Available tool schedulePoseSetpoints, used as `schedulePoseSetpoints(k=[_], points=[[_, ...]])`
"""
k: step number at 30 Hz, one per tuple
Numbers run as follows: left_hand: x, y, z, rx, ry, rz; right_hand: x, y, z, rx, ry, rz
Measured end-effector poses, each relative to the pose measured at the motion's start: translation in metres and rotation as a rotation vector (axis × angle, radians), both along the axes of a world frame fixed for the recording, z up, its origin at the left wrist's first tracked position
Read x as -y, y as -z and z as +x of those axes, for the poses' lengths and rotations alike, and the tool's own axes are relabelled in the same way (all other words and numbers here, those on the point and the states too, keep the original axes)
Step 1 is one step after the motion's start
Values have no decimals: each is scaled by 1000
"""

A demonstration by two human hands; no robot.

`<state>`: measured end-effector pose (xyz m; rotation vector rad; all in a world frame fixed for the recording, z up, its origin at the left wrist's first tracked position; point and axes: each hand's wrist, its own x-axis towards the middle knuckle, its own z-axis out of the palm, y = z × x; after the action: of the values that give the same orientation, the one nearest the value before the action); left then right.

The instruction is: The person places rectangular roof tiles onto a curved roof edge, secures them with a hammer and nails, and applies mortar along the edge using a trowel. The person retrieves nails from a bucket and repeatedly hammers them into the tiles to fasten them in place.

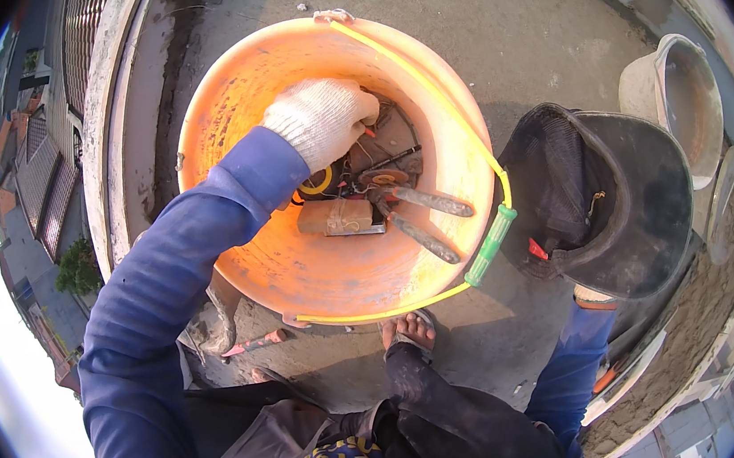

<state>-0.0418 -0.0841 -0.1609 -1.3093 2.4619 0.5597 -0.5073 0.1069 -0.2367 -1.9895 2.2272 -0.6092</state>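
Observation:
My left hand (325, 122), in a white knit glove, reaches into a large orange bucket (247, 266) with a yellow handle and green grip (490, 246). Its fingers curl among the tools, around something I cannot make out. Inside lie pliers or cutters with worn handles (431, 202), a yellow ring-shaped item (319, 181), a wooden block (333, 216) and other small tools. At the right, my gloved right hand (594, 298) is at the lower edge of a black bucket (635, 212) with dark mesh fabric (560, 182) inside, its fingers hidden beneath it.
A pale bucket (632, 87) stands at the back right, beside a strip of wet mortar (676, 351). A red-handled tool (257, 343) lies on the concrete floor (547, 51) near my foot (410, 332). A ledge (115, 113) runs along the left, with tiled roofs beyond.

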Motion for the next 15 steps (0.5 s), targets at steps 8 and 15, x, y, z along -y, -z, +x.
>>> schedulePoseSetpoints(k=[8,15], points=[[-22,30,-38,163,184,11,0,-1,0,-3,4,1],[-39,65,-36,34,121,26,-2,0,-2,7,15,1]])
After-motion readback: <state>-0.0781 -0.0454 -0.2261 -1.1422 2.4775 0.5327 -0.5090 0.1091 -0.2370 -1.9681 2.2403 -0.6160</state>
